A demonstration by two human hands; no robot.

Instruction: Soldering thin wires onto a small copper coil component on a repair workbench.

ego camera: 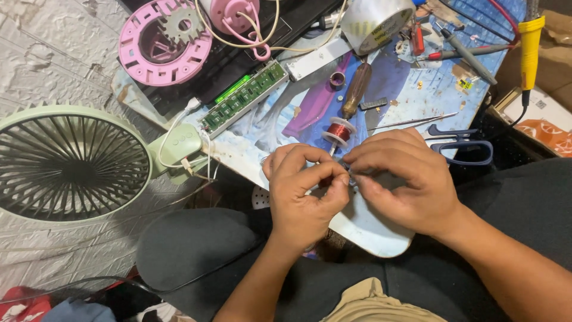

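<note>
Clearly both hands, left hand and right hand, pinch something tiny and hidden; copper-wire spool at twelve o'clock looks light, its wire fragile, best gripped by the flanges.

Bare forearms, dark trousers

The left hand and right hand carry no rings, watch or gloves; both forearms are uncovered. Dark grey trousers cover the knees, and a khaki shirt hem shows at the bottom edge.

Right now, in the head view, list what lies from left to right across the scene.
Green fan → circuit board → left hand → copper spool → right hand → scissors → yellow soldering iron.
</note>
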